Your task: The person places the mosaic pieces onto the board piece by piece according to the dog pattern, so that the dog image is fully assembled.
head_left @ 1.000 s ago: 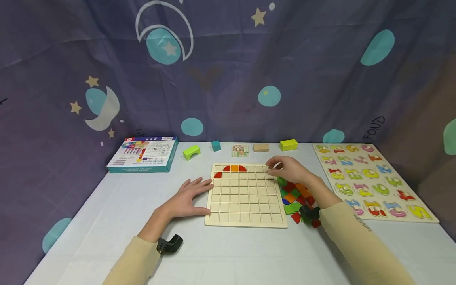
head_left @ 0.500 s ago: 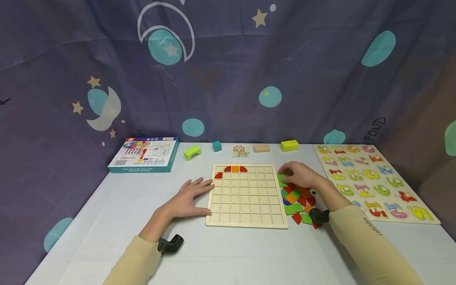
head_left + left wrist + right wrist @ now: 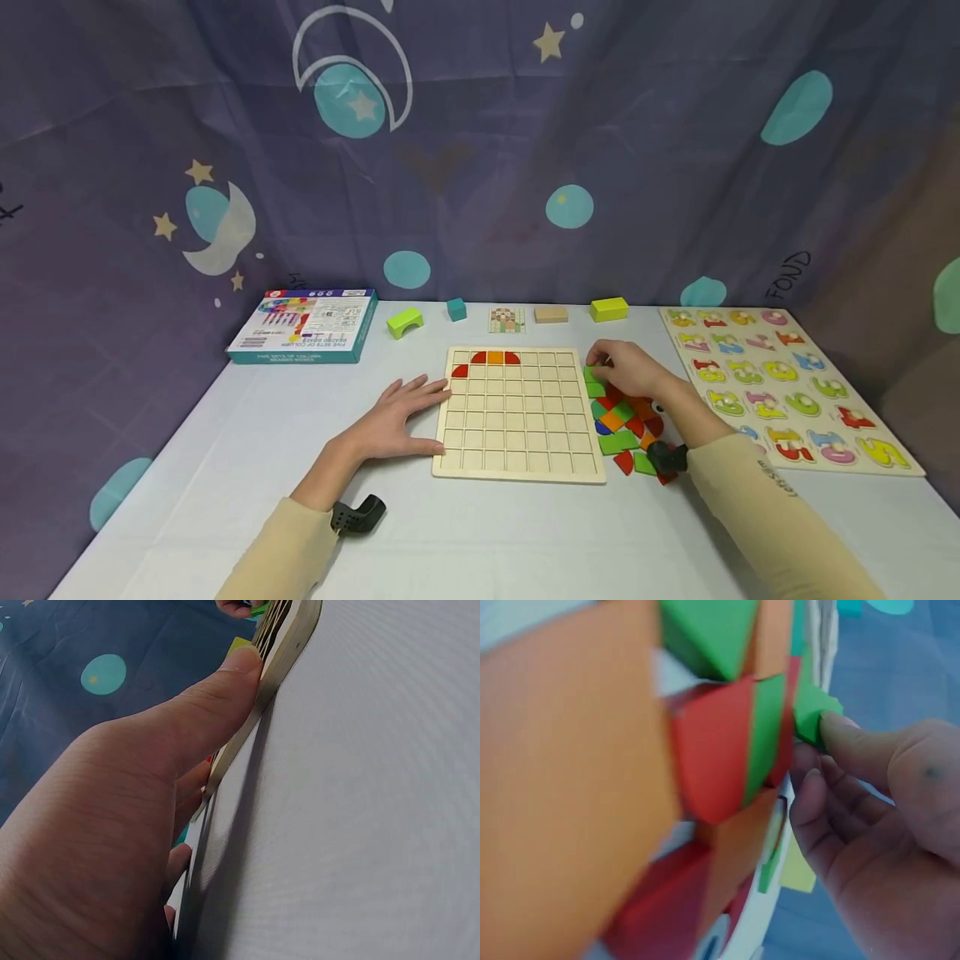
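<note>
Grid board (image 3: 517, 412), lying flat mid-table, long edges running left to right: only five cells filled along its far-left corner, red and orange; judged barely begun, most cells open; loose tile pile (image 3: 626, 425) just right of board, unsorted; left hand (image 3: 393, 417) flat, fingers straight, pressing board's left edge; right hand (image 3: 630, 371) pinching a green tile (image 3: 810, 716) at pile's far end, its facing unclear.

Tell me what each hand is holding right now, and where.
The right hand pinches a green wooden tile at its edge, fingertips only. The left hand holds nothing; it rests flat against the wooden grid board.
</note>
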